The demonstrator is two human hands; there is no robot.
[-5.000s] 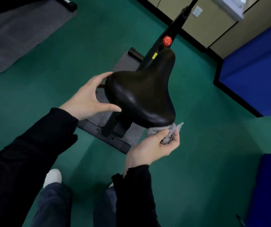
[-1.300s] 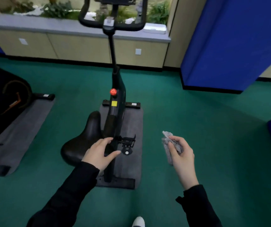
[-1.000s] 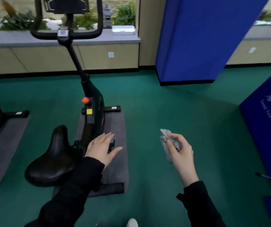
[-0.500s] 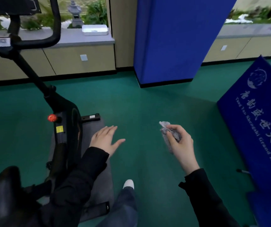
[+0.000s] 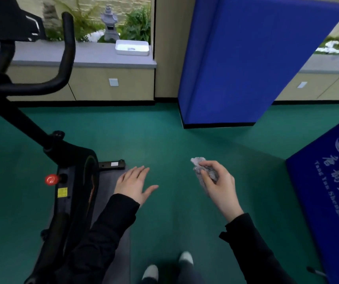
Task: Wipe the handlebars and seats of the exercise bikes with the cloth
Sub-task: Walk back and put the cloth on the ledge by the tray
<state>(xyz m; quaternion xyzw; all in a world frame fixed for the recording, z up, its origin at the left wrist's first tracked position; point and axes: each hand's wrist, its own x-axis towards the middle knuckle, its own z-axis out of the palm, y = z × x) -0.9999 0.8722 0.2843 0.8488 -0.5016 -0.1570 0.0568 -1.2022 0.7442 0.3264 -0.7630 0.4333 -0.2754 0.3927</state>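
A black exercise bike (image 5: 74, 191) stands at the left on a grey mat (image 5: 111, 193). Its black handlebar (image 5: 66, 58) curves up at the top left, with a dark console above it. The seat is out of view. My left hand (image 5: 133, 184) hovers flat with straight fingers over the mat's right edge, touching nothing. My right hand (image 5: 217, 183) is held up over the green floor and pinches a crumpled grey cloth (image 5: 200, 168) between thumb and fingers. Both hands are well to the right of the bike frame.
A blue padded pillar (image 5: 246, 62) stands ahead at the right of centre. A blue sign board (image 5: 328, 197) with white lettering leans at the far right. Beige cabinets with a grey ledge (image 5: 94, 56) and a white tray (image 5: 132, 47) line the back wall. Green floor (image 5: 164, 140) lies ahead.
My view has swung right and forward along the bike: the seat has dropped out of view behind me and the handlebar is closer. My left hand left the seat; the right still holds the cloth.
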